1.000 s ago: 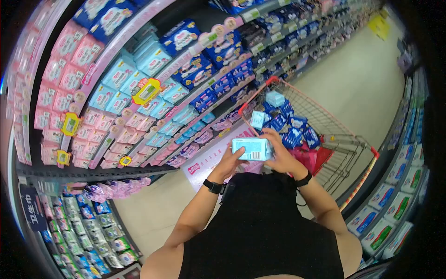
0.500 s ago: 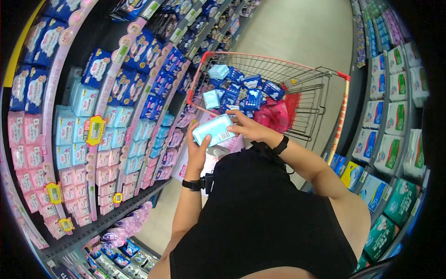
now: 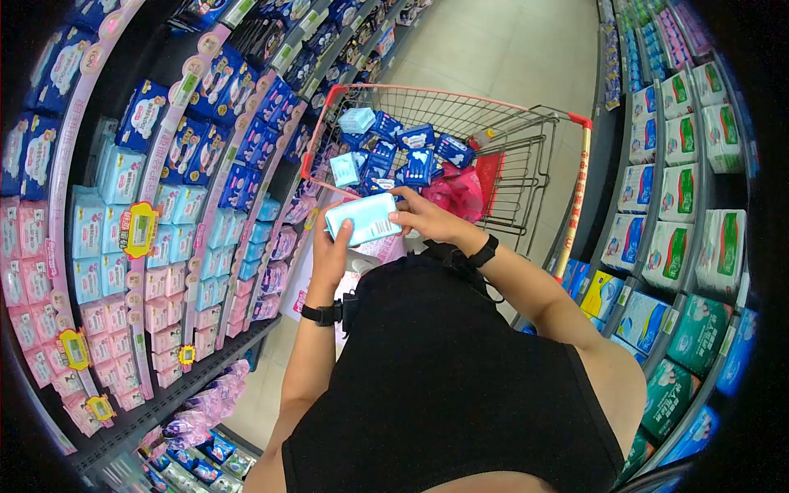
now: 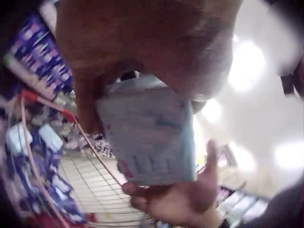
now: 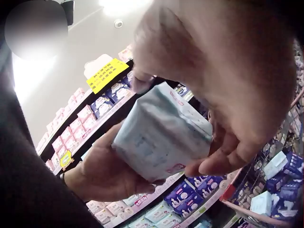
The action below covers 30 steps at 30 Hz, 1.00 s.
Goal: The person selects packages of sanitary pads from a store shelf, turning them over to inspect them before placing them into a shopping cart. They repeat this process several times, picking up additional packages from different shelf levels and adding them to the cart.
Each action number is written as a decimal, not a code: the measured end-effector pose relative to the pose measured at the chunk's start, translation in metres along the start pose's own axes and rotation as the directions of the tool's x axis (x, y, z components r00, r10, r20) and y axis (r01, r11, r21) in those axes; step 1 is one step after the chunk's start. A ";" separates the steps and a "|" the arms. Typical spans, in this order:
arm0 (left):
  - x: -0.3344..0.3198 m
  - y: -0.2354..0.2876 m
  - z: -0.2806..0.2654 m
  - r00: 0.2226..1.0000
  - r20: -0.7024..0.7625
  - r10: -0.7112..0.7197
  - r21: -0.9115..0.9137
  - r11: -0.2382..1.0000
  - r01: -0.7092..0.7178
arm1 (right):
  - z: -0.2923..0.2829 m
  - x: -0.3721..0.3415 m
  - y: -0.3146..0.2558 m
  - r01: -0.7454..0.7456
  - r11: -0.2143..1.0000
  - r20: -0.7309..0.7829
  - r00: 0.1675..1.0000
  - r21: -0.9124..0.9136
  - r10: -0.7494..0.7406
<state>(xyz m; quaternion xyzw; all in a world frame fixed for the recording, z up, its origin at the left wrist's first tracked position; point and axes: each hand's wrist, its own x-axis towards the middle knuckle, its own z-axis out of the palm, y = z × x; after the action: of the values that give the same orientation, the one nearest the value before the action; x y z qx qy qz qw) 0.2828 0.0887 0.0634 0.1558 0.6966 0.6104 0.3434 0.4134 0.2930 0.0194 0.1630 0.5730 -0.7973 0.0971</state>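
A light blue pack of sanitary pads [image 3: 366, 222] is held in front of the chest, its barcode face turned up. My left hand [image 3: 330, 259] grips its left end, with the thumb lying across the top face. At the other end my right hand [image 3: 427, 220] holds the pack between thumb and fingers. The right wrist view shows the soft wrapper of the pack [image 5: 159, 135] creased between both hands. Just beyond the hands is a shopping cart [image 3: 448, 92] with dark blue packs [image 3: 418, 167] and two light blue packs [image 3: 345, 169] inside.
A pink bag [image 3: 460, 195] lies in the cart near its red panel. Shelves of pink packs [image 3: 103, 316] and light blue packs [image 3: 123, 177] rise on the left, with yellow price tags [image 3: 138, 229]. White packs [image 3: 680, 193] line the right-hand shelves. Tiled floor [image 3: 493, 49] stretches beyond the cart.
The head view has swung, so the cart and pack now appear further left. The pack tilted, then came nearer level in the view. Both hands have kept hold of it.
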 end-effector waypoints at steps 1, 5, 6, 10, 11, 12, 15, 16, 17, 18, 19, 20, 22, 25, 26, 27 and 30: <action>-0.003 0.005 0.000 0.981 0.046 0.188 0.229 0.954 -0.193 | 0.001 -0.001 0.002 0.056 0.986 0.083 0.994 0.155 -0.069; -0.025 0.032 0.005 0.869 0.321 0.375 0.557 0.667 -0.494 | 0.005 -0.013 -0.010 -0.028 0.811 0.229 0.964 0.585 -0.132; -0.028 0.032 0.007 0.865 0.342 0.369 0.551 0.667 -0.502 | 0.007 -0.016 -0.014 -0.005 0.862 0.196 0.974 0.508 -0.110; -0.029 0.002 0.010 0.928 0.141 0.345 0.380 0.847 -0.372 | 0.012 -0.007 -0.009 0.224 0.975 0.088 0.971 -0.006 -0.223; -0.027 -0.012 0.010 0.945 0.035 0.325 0.339 0.886 -0.318 | 0.012 -0.005 -0.007 0.306 0.935 0.091 0.952 -0.179 -0.294; -0.026 -0.013 0.009 0.960 -0.009 0.281 0.345 0.902 -0.261 | 0.015 -0.003 -0.006 0.338 0.925 0.114 0.940 -0.175 -0.322; -0.032 -0.005 0.002 0.983 -0.015 -0.182 -0.004 0.983 0.182 | 0.019 -0.002 -0.007 0.374 0.914 0.057 0.928 -0.159 -0.369; -0.028 -0.021 -0.004 0.988 0.029 -0.154 -0.037 0.987 0.155 | 0.018 -0.002 -0.012 0.359 0.925 0.058 0.933 -0.125 -0.355; -0.028 -0.027 -0.004 0.991 0.046 -0.128 -0.002 0.992 0.128 | 0.014 0.000 -0.010 0.346 0.926 0.056 0.938 -0.149 -0.342; -0.028 -0.030 -0.003 0.992 0.067 -0.103 0.034 0.994 0.101 | 0.008 0.003 -0.005 0.332 0.927 0.051 0.943 -0.173 -0.329; -0.027 -0.037 -0.002 0.993 0.090 -0.080 0.068 0.995 0.074 | 0.004 0.005 -0.004 0.317 0.928 0.044 0.948 -0.197 -0.315; -0.022 -0.059 -0.001 0.996 0.083 0.033 0.233 0.971 -0.051 | 0.001 0.004 -0.003 0.306 0.915 0.041 0.951 -0.261 -0.306; -0.021 -0.045 0.009 0.990 0.119 0.073 0.421 0.899 -0.117 | -0.010 0.006 0.005 0.215 0.952 0.049 0.977 -0.216 -0.209; -0.017 -0.029 0.022 0.985 0.172 -0.007 0.295 0.954 -0.045 | -0.042 0.012 0.046 -0.035 0.933 -0.069 0.996 0.357 0.063; -0.016 -0.028 0.023 0.981 0.193 0.002 0.260 0.964 -0.053 | -0.061 0.015 0.063 -0.021 0.874 -0.131 0.987 0.485 0.096; -0.015 -0.026 0.024 0.977 0.212 0.009 0.227 0.972 -0.058 | -0.075 0.015 0.073 0.002 0.797 -0.185 0.973 0.604 0.138; -0.013 -0.031 0.020 0.980 0.186 0.067 0.288 0.950 -0.120 | -0.092 0.004 0.066 0.115 0.760 -0.434 0.870 0.639 0.234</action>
<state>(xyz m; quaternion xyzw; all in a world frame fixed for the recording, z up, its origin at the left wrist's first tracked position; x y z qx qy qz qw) 0.3120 0.0884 0.0372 0.2912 0.7399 0.4981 0.3460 0.4462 0.3590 -0.0671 0.4012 0.2622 -0.8733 -0.0870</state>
